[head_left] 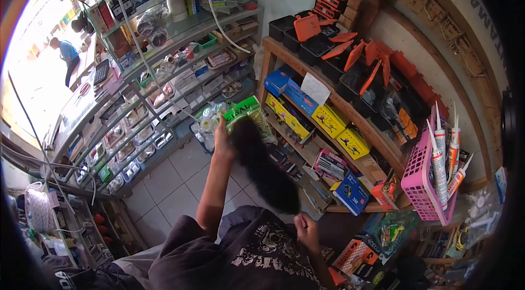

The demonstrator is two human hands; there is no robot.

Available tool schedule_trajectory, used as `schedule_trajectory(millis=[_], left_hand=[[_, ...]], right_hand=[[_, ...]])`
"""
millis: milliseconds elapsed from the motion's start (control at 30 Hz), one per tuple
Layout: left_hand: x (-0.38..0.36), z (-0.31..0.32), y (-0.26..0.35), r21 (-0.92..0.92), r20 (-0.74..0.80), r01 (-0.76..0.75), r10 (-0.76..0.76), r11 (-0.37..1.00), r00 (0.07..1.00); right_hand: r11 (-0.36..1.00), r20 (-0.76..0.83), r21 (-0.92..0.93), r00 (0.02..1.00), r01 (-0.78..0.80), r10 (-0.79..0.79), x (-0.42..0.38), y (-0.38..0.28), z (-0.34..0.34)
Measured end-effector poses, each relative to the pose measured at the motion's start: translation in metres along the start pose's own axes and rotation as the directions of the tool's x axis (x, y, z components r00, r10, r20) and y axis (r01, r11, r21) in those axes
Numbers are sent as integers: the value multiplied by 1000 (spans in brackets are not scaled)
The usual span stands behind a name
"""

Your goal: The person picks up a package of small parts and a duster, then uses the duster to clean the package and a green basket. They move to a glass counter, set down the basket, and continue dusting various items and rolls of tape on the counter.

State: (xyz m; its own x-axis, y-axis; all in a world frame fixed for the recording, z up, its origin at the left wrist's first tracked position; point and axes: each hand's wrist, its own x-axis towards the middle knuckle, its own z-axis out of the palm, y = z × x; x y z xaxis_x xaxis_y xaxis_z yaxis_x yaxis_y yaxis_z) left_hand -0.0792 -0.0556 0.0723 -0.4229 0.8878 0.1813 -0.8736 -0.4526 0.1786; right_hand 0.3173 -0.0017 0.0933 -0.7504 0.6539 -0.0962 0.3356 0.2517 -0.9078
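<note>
My left hand [221,141] is stretched forward and grips a packet with a bright green header card [240,108] and clear plastic below. In my right hand [308,232], close to my body, is the handle end of a fluffy black duster [268,178]. The duster slants up and left, and its far end overlaps the lower part of the packet in this view. Just behind the packet stands a container of clear plastic-wrapped items [206,126], partly hidden by my left hand.
On the right, a wooden shelf [328,109] carries black organiser boxes with raised orange lids [344,49] and yellow boxes [329,120]. A pink basket [418,180] holds sealant tubes [439,172]. Glass display shelves [175,33] stand at left; outside is a person in blue [68,53].
</note>
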Motion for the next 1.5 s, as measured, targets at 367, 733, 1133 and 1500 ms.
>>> schedule_trajectory(millis=[367,733,1133,1500], left_hand=[[3,85,-25,265,-423,-154,259,952,868],[10,60,-67,297,-215,-360,430,884,877],[10,-10,-52,999,35,-39,530,-4,847],[-40,50,-128,152,-498,321,-208,935,842]], right_hand=[[999,-70,46,997,26,-23,-1,6,3],[999,-10,32,1000,29,-29,25,-41,19],[993,6,105,998,-62,62,4,-36,17],[983,-11,149,994,-104,107,19,-10,26]])
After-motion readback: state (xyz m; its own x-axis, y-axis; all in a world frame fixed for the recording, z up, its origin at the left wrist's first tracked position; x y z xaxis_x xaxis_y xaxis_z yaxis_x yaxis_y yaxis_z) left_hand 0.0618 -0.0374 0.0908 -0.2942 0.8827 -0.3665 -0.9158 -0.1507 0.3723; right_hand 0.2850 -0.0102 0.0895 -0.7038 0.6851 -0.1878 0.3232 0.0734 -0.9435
